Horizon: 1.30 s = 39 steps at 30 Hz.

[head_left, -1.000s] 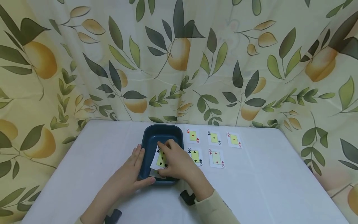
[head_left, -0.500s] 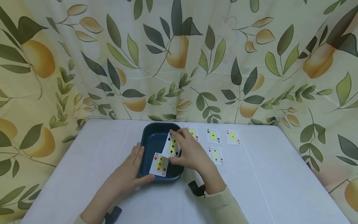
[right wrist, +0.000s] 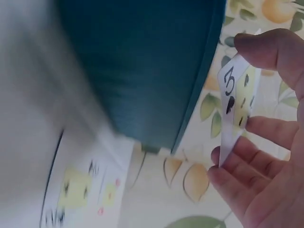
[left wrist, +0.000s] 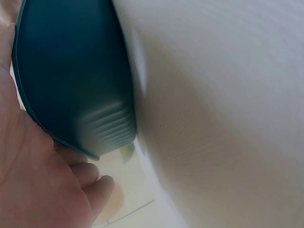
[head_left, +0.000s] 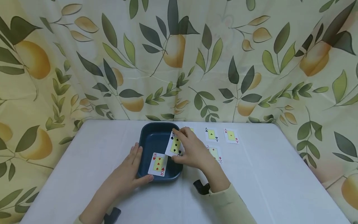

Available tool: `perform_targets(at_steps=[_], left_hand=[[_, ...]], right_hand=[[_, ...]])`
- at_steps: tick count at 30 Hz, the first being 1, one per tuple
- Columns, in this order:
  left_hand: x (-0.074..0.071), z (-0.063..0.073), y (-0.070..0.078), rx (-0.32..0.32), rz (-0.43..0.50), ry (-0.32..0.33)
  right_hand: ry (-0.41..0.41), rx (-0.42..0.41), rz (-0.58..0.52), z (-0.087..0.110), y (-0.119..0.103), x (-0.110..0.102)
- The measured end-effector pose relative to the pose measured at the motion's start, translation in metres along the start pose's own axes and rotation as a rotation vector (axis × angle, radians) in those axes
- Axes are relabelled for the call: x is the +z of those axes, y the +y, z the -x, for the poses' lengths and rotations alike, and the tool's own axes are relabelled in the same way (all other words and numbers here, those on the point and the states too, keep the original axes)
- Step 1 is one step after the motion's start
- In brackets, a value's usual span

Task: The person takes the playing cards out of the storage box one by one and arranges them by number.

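Observation:
My left hand (head_left: 126, 171) rests against the left side of a dark blue tray (head_left: 151, 141), fingers straight along its wall and thumb at the near corner. Over the tray's right part, my right hand (head_left: 193, 149) pinches a playing card, the three of spades (head_left: 174, 145), between thumb and fingers. That card is tilted and clear of the tray's wall in the right wrist view, with its 3 and a spade (right wrist: 230, 102) showing. A three of hearts (head_left: 157, 165) lies face up in the tray's near part.
Right of the tray, an ace of clubs (head_left: 211, 134), an ace of diamonds (head_left: 231, 136) and a partly covered two of diamonds (head_left: 214, 153) lie on the white tablecloth (head_left: 265, 174). My right hand hides most of another ace. A two of clubs (right wrist: 76, 185) shows in the right wrist view.
My right hand has lifted the three of spades and moved it rightward across the tray, uncovering the three of hearts. My left hand has stayed against the tray.

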<state>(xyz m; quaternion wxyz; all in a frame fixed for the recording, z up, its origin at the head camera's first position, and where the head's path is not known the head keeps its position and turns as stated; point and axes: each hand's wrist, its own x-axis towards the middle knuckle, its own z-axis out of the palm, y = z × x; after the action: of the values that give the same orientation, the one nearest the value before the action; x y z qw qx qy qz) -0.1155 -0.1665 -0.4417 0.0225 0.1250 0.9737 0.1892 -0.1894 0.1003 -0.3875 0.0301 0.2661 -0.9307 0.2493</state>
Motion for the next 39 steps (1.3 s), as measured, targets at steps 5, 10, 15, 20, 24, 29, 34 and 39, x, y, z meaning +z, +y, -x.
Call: perform_targets(at_steps=[5, 10, 15, 20, 24, 29, 34, 39], left_hand=[[0.001, 0.000, -0.002, -0.006, 0.003, -0.004], [0.001, -0.002, -0.002, 0.016, 0.006, 0.014], [0.002, -0.002, -0.003, 0.030, 0.008, 0.018], [0.002, -0.001, -0.003, 0.018, 0.009, 0.009], [0.001, -0.001, -0.003, 0.027, 0.005, 0.016], [0.000, -0.002, -0.001, 0.035, 0.007, 0.024], [-0.001, -0.002, -0.001, 0.025, 0.006, 0.018], [0.001, -0.002, -0.002, 0.021, 0.000, 0.018]], right_hand=[[-0.029, 0.037, 0.019, 0.008, 0.014, -0.011], [-0.038, 0.053, 0.077, 0.020, 0.025, -0.023], [-0.065, 0.050, 0.113, 0.031, 0.030, -0.028], [-0.102, 0.049, 0.118, 0.043, 0.032, -0.031], [-0.118, 0.065, 0.136, 0.050, 0.035, -0.031], [-0.149, 0.085, 0.148, 0.058, 0.040, -0.028], [-0.185, 0.080, 0.171, 0.063, 0.044, -0.019], [-0.241, 0.043, 0.191, 0.071, 0.045, -0.009]])
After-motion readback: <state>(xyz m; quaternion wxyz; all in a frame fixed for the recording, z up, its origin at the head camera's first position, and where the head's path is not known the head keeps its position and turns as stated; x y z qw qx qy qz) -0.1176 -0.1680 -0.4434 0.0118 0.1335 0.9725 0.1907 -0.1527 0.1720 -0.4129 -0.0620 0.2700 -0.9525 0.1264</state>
